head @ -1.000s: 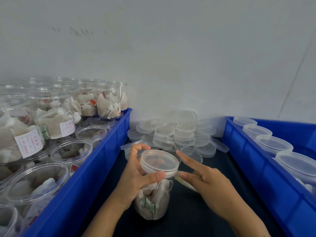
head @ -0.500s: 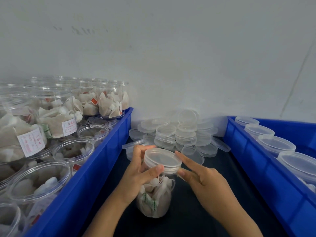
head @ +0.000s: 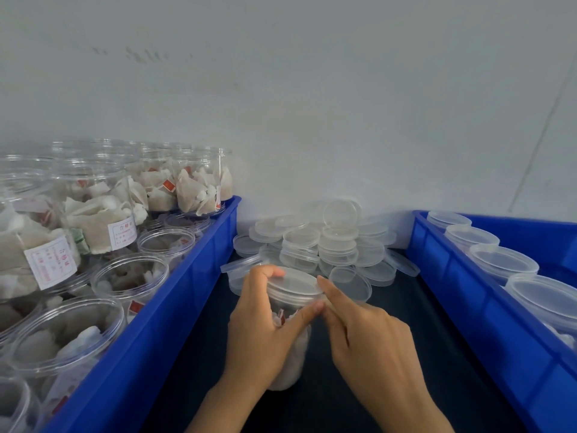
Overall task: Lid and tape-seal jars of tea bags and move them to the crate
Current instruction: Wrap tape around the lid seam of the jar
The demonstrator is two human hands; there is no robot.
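A clear jar of tea bags [head: 292,357] stands upright on the dark surface between two blue crates. A clear lid [head: 293,284] sits on top of it. My left hand [head: 262,332] grips the jar from the left, fingers over the lid's far edge and thumb on the rim at the front. My right hand [head: 368,339] comes in from the right. Its straight index finger lies along the lid's rim, and its thumb meets my left thumb just below. No tape shows clearly.
The left blue crate [head: 187,295] holds several open jars of tea bags [head: 131,276], some stacked. The right blue crate [head: 468,307] holds a row of lidded jars [head: 499,260]. A pile of loose clear lids [head: 337,245] lies against the wall behind the jar.
My right hand moved left from beside the jar until its index finger and thumb touched the lid's rim. My left thumb slid along the rim toward it. The jar stayed in place.
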